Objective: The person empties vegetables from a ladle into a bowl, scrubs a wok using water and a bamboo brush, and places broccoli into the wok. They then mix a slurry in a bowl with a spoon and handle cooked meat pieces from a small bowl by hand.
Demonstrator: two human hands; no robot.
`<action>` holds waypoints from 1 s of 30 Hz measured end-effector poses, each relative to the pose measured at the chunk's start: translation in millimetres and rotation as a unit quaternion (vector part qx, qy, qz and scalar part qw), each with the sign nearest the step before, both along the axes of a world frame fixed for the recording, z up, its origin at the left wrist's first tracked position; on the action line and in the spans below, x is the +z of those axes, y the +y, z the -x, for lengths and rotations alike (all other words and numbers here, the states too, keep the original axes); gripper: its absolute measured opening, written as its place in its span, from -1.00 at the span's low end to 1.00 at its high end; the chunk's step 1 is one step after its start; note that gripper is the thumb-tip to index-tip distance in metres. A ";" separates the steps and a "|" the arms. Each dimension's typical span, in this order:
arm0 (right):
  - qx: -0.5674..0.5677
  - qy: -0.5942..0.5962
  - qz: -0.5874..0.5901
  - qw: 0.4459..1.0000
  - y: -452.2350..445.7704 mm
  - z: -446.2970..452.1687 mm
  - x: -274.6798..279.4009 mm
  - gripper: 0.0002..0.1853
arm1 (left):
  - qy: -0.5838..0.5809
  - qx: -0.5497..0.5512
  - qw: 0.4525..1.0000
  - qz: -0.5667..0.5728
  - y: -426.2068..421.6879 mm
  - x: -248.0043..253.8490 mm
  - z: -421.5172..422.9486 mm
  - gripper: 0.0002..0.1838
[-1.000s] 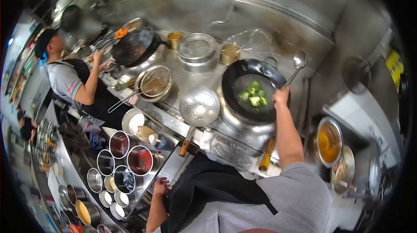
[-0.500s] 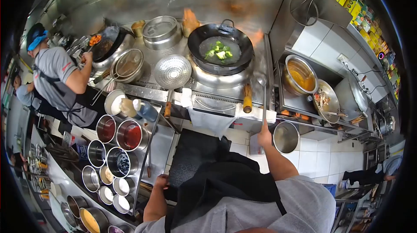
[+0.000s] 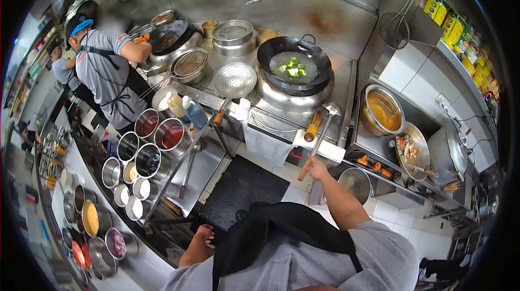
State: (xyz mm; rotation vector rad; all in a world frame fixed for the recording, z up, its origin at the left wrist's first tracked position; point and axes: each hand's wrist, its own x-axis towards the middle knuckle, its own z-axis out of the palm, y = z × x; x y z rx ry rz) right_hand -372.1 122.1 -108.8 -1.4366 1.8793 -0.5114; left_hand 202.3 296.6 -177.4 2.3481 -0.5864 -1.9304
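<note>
My right hand (image 3: 318, 168) is closed around the wooden handle of a ladle (image 3: 325, 131). The ladle slants up and away, its metal bowl over the stove's front right corner. Beyond it, a black wok (image 3: 265, 59) sits on the burner ring, with green broccoli (image 3: 292, 68) in cloudy liquid inside. My left hand (image 3: 205, 233) hangs low beside the black apron, fingers loosely curled, with nothing visible in it. A bamboo brush (image 3: 312, 127) lies just left of the ladle.
A perforated strainer (image 3: 235, 79) rests left of the wok. Pots of sauces (image 3: 171, 134) crowd the rack at left. An orange-liquid bowl (image 3: 385, 108) stands at right. A co-worker (image 3: 105, 69) works at another wok. A black mat (image 3: 246, 185) covers the floor.
The view has turned, shifting the stove rightward. The ladle has gone from nearly upright to slanted, its wooden handle end now visible. Flames beside the wok no longer show.
</note>
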 end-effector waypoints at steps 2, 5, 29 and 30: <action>0.028 -0.050 -0.025 0.998 19.8 16.8 28.6 -0.30 | -0.015 -0.023 1.000 0.007 15.1 0.5 29.3 -0.72; 0.073 -0.130 -0.084 0.985 73.8 54.1 20.4 -0.44 | -0.023 -0.083 0.996 0.033 29.5 -2.4 79.9 -0.73; 0.036 -0.246 -0.297 0.922 129.3 169.0 -31.9 -0.43 | -0.074 -0.221 0.972 0.026 94.7 -2.9 202.0 -0.68; 0.079 -0.234 -0.271 0.930 114.9 146.8 -22.9 -0.44 | -0.086 -0.214 0.971 0.057 91.4 -4.4 202.9 -0.68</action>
